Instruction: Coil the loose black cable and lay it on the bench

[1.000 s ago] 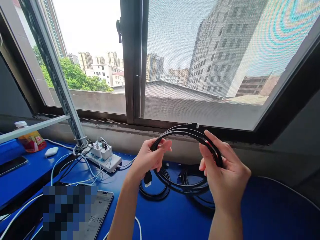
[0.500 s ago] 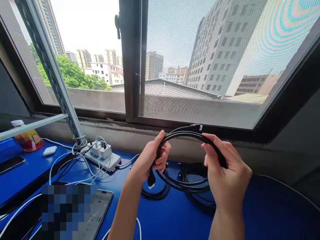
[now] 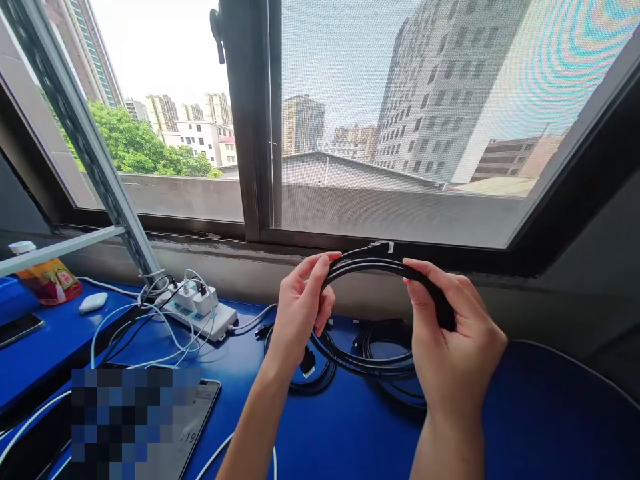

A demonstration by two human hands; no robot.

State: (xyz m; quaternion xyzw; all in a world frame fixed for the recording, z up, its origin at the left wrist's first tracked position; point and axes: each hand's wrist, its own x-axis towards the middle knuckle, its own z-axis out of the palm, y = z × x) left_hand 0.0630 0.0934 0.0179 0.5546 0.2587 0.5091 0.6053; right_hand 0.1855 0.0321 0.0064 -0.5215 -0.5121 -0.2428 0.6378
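Note:
A coiled black cable (image 3: 373, 267) is held up in a loop between both hands, above the blue table. My left hand (image 3: 303, 297) is closed on the left side of the coil, thumb and forefinger pinching it near the top. My right hand (image 3: 453, 333) grips the coil's right side between thumb and fingers. One plug (image 3: 383, 247) with a pale tip sticks out over the top of the loop. Another black plug (image 3: 307, 363) hangs below my left hand. Behind the held coil, more coiled black cables (image 3: 387, 340) lie on the table.
On the blue table (image 3: 350, 440) stands a white power strip (image 3: 220, 323) with chargers and tangled leads. A tablet-like device (image 3: 203, 413) lies at front left. Farther left are a phone (image 3: 20, 328), a white case (image 3: 93, 303) and a drink pouch (image 3: 53, 277). A metal post (image 3: 95, 140) rises before the window.
My left hand's forefinger has come up beside the thumb at the top of the coil. The view has shifted slightly; my right hand keeps its grip.

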